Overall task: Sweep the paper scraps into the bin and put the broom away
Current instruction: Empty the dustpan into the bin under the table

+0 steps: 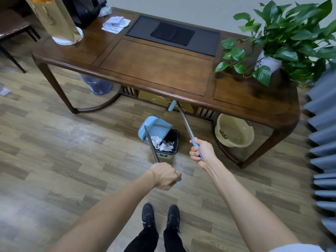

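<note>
Tipping the dustpan (pixel 154 127) over the bin (pixel 168 142), left hand (pixel 165 176) fingers grip its handle; right hand (pixel 200 150) fingers wrap the broom (pixel 183 119).

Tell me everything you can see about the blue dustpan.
The dustpan looks like light blue plastic, with a comb-like toothed edge and a long dark metal handle. It is tipped over the small black bin, spilling white paper scraps into it. The left hand grips the handle's blue end.

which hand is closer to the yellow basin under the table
Right. The right hand, gripping the broom handle, is just left of the yellow basin. The left hand, holding the dustpan handle, is farther away, beyond the bin.
</note>
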A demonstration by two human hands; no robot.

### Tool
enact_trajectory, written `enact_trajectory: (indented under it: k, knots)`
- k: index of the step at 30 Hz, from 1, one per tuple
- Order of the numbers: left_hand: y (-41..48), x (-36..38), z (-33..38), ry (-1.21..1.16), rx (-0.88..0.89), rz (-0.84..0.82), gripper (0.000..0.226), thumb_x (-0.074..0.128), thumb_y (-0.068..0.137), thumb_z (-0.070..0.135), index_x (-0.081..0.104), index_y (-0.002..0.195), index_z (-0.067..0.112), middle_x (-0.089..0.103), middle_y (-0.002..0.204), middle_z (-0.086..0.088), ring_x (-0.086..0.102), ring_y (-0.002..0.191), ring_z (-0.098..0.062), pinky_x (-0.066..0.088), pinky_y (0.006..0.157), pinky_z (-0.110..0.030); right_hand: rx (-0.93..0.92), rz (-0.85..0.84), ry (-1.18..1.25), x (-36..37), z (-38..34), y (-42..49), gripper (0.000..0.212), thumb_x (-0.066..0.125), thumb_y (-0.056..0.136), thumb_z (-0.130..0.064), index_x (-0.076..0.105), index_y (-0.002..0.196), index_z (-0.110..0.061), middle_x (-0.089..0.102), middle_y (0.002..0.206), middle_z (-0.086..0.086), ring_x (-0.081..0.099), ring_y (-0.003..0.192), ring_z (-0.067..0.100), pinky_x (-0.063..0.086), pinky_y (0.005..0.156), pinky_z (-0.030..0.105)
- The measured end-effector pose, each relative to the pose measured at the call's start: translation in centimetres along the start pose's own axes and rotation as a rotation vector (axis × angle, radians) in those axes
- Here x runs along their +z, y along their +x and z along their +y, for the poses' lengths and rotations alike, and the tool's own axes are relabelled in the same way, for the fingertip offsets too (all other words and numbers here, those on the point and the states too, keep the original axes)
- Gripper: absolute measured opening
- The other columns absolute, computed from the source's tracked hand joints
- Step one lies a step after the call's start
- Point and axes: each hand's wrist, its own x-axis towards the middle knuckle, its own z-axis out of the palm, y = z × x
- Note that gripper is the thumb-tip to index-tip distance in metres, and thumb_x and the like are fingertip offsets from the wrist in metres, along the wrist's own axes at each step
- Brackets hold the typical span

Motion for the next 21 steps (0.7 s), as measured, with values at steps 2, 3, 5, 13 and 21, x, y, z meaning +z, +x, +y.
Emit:
enact_trajectory:
  k: [2, 3, 5, 13, 21]
  knots:
    - [0.1, 0.1, 0.0, 0.008, 0.016, -0.016, 0.027, 0.046, 0.096, 0.03, 0.053, 0.111, 0.01, 0.071, 0.095, -0.016, 0.068, 0.085, -0.041, 0.044, 0.06, -0.038, 0.005, -0.008, -0.021, 0.1, 0.2, 0.0, 0.019, 0.046, 0.101, -0.02, 0.052, 0.109, -0.004, 0.034, 0.056, -0.001, 0.027, 0.034, 0.007, 0.019, 0.03, 0.018]
    - [0.2, 0.1, 0.1, 0.015, 0.025, -0.019, 0.026, 0.046, 0.096, 0.03, 0.053, 0.111, 0.01, 0.071, 0.094, -0.016, 0.068, 0.084, -0.041, 0.044, 0.059, -0.038, 0.014, -0.011, -0.029, 0.0, 0.2, 0.0, 0.019, 0.046, 0.101, -0.02, 0.052, 0.11, -0.004, 0.034, 0.055, -0.001, 0.027, 0.034, 0.007, 0.019, 0.03, 0.018]
    - [0.3, 0.0, -0.1, 0.013, 0.023, -0.003, 0.026, 0.046, 0.096, 0.03, 0.053, 0.11, 0.01, 0.072, 0.093, -0.016, 0.068, 0.084, -0.041, 0.043, 0.059, -0.038, 0.019, -0.011, -0.033, -0.3, -0.2, 0.1, 0.021, 0.048, 0.101, -0.02, 0.053, 0.111, -0.003, 0.035, 0.055, -0.001, 0.028, 0.035, 0.007, 0.019, 0.03, 0.018]
    - [-0.3, -0.3, -0.6, 0.014, 0.019, -0.024, 0.026, 0.045, 0.096, 0.031, 0.052, 0.107, 0.009, 0.072, 0.091, -0.016, 0.067, 0.082, -0.04, 0.051, 0.062, -0.041, 0.047, -0.028, 0.051, -0.5, -0.2, 0.2, 0.02, 0.047, 0.101, -0.02, 0.051, 0.112, -0.004, 0.034, 0.054, -0.001, 0.027, 0.035, 0.007, 0.02, 0.029, 0.018]
    - [-0.9, -1.4, -4.6, -0.059, -0.063, 0.081, 0.031, 0.041, 0.097, 0.037, 0.053, 0.11, 0.012, 0.07, 0.093, -0.015, 0.067, 0.082, -0.039, 0.055, 0.067, -0.041, 0.065, -0.034, 0.15, 0.4, 0.2, 0.9, 0.019, 0.044, 0.102, -0.021, 0.048, 0.113, -0.006, 0.031, 0.053, -0.003, 0.026, 0.032, 0.006, 0.019, 0.027, 0.017]
